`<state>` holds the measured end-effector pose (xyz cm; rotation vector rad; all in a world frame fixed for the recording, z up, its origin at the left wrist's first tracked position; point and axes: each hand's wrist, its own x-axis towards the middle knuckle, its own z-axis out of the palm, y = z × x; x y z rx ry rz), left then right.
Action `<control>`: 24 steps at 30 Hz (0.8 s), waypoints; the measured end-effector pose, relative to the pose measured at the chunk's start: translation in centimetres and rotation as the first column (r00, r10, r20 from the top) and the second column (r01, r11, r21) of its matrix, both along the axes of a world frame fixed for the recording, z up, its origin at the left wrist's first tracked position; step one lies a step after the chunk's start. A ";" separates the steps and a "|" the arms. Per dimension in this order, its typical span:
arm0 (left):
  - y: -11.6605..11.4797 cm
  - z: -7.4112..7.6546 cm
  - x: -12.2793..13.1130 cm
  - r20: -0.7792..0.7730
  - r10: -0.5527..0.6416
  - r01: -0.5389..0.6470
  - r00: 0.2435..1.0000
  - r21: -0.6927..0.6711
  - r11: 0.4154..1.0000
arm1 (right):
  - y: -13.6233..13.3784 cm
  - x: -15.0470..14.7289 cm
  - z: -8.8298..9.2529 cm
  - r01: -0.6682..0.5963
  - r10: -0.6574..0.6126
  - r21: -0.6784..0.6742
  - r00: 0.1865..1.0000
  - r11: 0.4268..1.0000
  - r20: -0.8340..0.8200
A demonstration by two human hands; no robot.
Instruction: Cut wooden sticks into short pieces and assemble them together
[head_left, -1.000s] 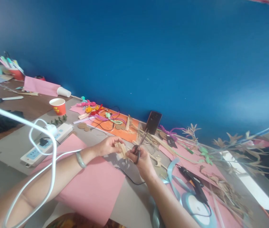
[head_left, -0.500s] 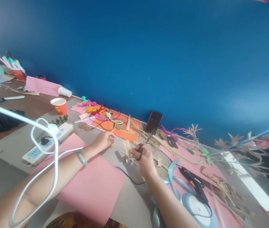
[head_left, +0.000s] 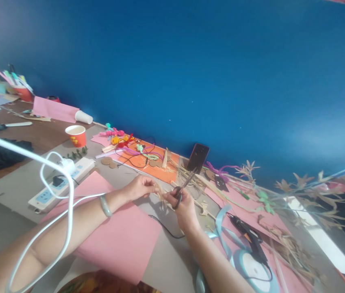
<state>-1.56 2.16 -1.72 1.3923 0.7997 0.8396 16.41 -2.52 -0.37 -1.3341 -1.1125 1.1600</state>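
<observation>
Left hand (head_left: 140,188) swings back, pinching straw (head_left: 160,194) beside the right thumb; right hand (head_left: 185,209) curls round scissors (head_left: 186,182), blades toward the desk's (head_left: 172,260) back edge.

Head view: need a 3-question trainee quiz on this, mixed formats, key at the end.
1. Short answer: which tool does the right hand hold, close to the pale strips?
2. True or false: the bracelet is on the right wrist.
3. Multiple choice: the white cup near the blue wall is (a) standing upright, (b) lying on its side, (c) nested in the red cup.

Key:
1. Scissors.
2. False; the bracelet is on the left wrist.
3. b
</observation>
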 end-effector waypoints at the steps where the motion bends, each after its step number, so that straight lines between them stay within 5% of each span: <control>1: 0.1 -0.1 -0.1 0.000 -0.011 0.011 1.000 -0.004 1.000 | 0.0 0.1 0.0 0.008 -0.008 -0.004 1.000 1.000 -0.005; 5: 0.6 -0.5 -0.3 0.004 -0.005 0.005 1.000 0.018 1.000 | 0.3 0.3 0.2 0.063 -0.063 0.003 0.998 0.998 0.005; 8: 1.2 -1.0 -0.6 -0.101 0.125 -0.110 0.987 0.146 0.983 | 0.4 0.5 0.2 0.118 -0.118 0.031 0.993 0.992 0.006; 14: 1.7 -1.6 -1.5 -0.461 0.385 -0.148 0.799 0.471 0.870 | 0.4 0.5 0.3 0.124 -0.124 0.050 0.992 0.991 0.006; 18: 1.0 -0.8 -1.1 -0.311 0.522 -0.277 0.794 0.579 0.767 | 0.2 0.4 0.5 0.118 -0.121 0.049 0.991 0.992 0.060; 20: 0.4 -0.1 -0.6 -0.216 0.441 -0.299 0.871 0.478 0.826 | 0.1 0.3 0.6 0.105 -0.109 0.047 0.990 0.993 0.092; 22: -0.3 0.5 0.0 -0.125 0.242 -0.204 0.962 0.258 0.944 | 0.1 0.3 0.6 0.065 -0.069 0.044 0.992 0.997 0.108; 24: -0.9 0.7 0.6 -0.021 0.082 -0.080 0.996 0.097 0.992 | 0.0 0.2 0.4 0.021 -0.026 0.051 0.994 0.998 0.109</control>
